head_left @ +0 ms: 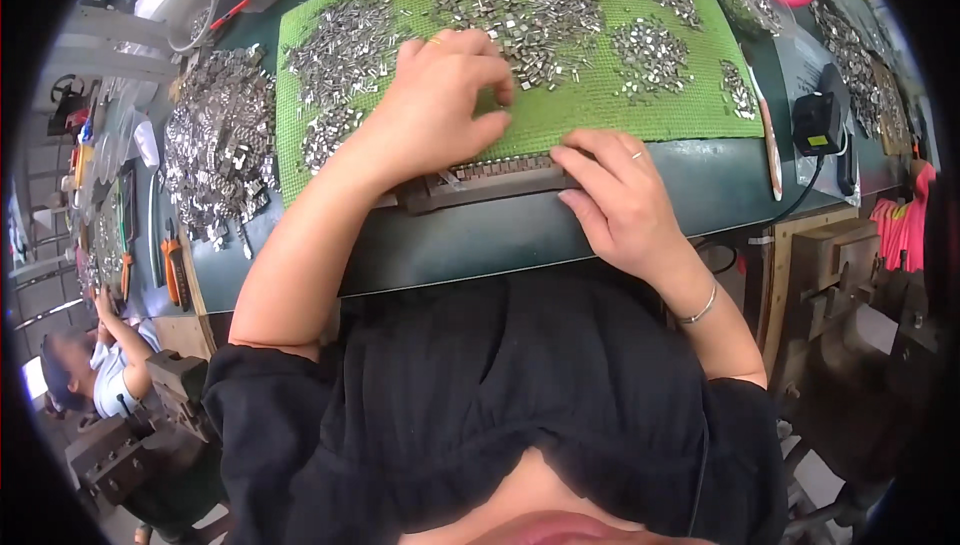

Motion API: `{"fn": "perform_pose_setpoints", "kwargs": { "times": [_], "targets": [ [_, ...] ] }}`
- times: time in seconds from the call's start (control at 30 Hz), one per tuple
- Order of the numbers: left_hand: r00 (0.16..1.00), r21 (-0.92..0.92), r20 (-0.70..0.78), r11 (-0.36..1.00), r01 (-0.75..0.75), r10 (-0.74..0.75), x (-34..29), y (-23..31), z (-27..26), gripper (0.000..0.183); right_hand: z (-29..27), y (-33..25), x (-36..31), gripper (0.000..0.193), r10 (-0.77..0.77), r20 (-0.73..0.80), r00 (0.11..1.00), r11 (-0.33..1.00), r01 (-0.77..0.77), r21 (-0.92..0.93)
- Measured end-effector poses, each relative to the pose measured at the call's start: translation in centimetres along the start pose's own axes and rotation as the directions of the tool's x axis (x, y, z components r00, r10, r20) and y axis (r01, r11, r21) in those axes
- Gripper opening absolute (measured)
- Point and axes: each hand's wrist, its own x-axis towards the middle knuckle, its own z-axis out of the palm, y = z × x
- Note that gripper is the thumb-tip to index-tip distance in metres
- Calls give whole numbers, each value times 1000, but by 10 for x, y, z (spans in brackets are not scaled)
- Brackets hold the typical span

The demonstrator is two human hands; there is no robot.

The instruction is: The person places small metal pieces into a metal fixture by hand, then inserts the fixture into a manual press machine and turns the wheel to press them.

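A long, dark metal fixture (490, 189) with a row of small slots or pieces along its top lies at the near edge of a green textured mat (560, 117). My right hand (625, 195) holds its right end between thumb and fingers. Over the mat, just beyond the fixture, my left hand (450, 95) is bent, with a gap between thumb and forefinger; nothing shows in it. Near its fingers lie a pile of small shiny metal pieces (345, 40) and another dark-toned pile (475, 0).
A big heap of metal parts (220, 130) lies left of the mat, with orange-handled pliers (175, 270) nearer. On the right are a black boxy device (818, 123) with a cable and a tub of pieces (755, 0). Another person (105, 365) sits at the far left.
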Motion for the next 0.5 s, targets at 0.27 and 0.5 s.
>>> {"fn": "perform_pose_setpoints", "kwargs": {
  "times": [0.27, 0.5],
  "targets": [
    [996, 179, -83, 984, -18, 34, 6, 2, 12, 8, 3, 4, -1, 37, 48, -30, 998, 996, -46, 82],
    [992, 41, -122, 999, -23, 28, -6, 26, 11, 6, 4, 6, -2, 35, 60, -42, 997, 994, -56, 91]
  ]
}}
